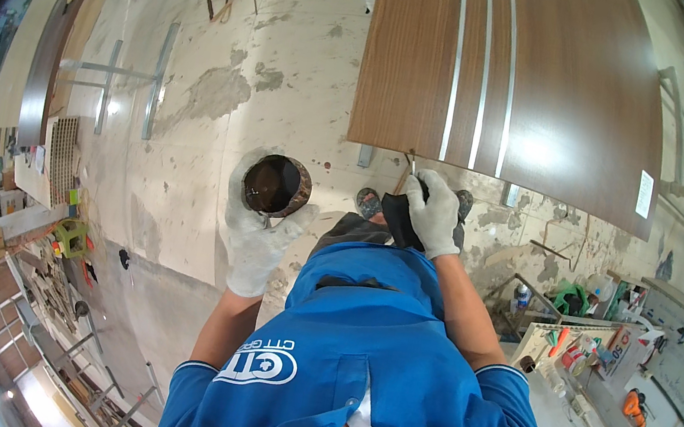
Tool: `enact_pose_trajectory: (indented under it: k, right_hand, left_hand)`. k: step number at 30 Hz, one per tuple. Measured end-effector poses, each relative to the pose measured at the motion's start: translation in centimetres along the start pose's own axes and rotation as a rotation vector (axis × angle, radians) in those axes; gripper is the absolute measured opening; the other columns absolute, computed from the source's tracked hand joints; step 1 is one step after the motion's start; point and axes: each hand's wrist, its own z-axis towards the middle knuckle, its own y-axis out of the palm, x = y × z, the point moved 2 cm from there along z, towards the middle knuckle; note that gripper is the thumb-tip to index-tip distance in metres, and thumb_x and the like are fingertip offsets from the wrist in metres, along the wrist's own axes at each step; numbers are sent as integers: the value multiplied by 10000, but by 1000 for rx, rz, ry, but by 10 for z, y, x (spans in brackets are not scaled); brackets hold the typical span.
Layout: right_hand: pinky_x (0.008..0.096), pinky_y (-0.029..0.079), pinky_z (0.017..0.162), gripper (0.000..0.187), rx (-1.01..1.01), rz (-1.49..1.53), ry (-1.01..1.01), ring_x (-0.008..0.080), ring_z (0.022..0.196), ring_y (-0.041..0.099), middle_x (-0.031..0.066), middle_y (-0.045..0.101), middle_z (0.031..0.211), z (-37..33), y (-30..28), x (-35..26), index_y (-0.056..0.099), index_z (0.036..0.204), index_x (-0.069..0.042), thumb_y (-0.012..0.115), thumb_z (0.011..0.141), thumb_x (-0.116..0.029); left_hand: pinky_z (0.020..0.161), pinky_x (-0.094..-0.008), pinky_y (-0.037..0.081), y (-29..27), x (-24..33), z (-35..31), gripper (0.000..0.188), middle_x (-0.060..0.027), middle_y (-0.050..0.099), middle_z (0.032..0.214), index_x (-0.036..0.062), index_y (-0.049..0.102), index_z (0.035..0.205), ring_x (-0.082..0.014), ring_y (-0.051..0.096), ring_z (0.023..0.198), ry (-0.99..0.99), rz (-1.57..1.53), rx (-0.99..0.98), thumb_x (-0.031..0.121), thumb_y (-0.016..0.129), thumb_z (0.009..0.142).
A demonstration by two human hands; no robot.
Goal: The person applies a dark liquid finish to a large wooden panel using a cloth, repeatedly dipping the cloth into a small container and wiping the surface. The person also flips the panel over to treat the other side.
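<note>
Past the blue shirt [343,327], the gloved left hand [255,241] wraps a round can [303,191]; the gloved right hand [436,216] pinches a thin tool [412,166] by a brown panel [583,81].

A black cloth-like thing [400,220] lies just beside the right hand; whether gripped too, I cannot tell. The can, dark inside, is well left of the tool, mouth up: best kept level and probably handier brought closer. The tool's tip is at the panel's near edge, contact unclear; a light, steady touch there seems wise, with glove and tip kept off the pale strips [484,67] running away across the face.
</note>
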Motion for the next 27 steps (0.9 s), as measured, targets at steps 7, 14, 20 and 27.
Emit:
enact_pose_trajectory:
  k: [7,14,20,27]
  right_hand:
    - [476,543,772,182,-156,68,-135,379,884,693,168,715,952,16,51,-50,705,1010,-64,650,953,-228]
    - [416,546,783,225,-89,102,-41,385,900,701,189,718,977,6,35,-28,711,1043,-19,672,945,-217]
    - [428,544,807,222,94,28,114,368,916,715,191,729,978,-21,-32,14,725,1074,-32,666,940,-199]
    - [371,546,777,188,39,-5,37,278,838,717,175,730,923,-11,-70,-6,716,1024,25,690,951,-147]
  left_hand:
    - [1021,-377,557,-14,-6,-3,824,-152,564,1343,8,454,1420,-245,597,1231,-11,-12,55,18,894,724]
    - [1035,-373,544,-17,-1,-3,826,-146,552,1365,5,438,1441,-243,584,1248,-75,-33,62,-51,846,725]
    - [997,-364,568,-11,-5,2,837,-154,563,1333,-14,444,1427,-236,611,1204,-121,-148,44,-44,875,710]
    - [951,-341,575,-13,-13,0,798,-149,619,1247,-15,465,1401,-218,661,1123,-59,-188,89,-27,877,718]
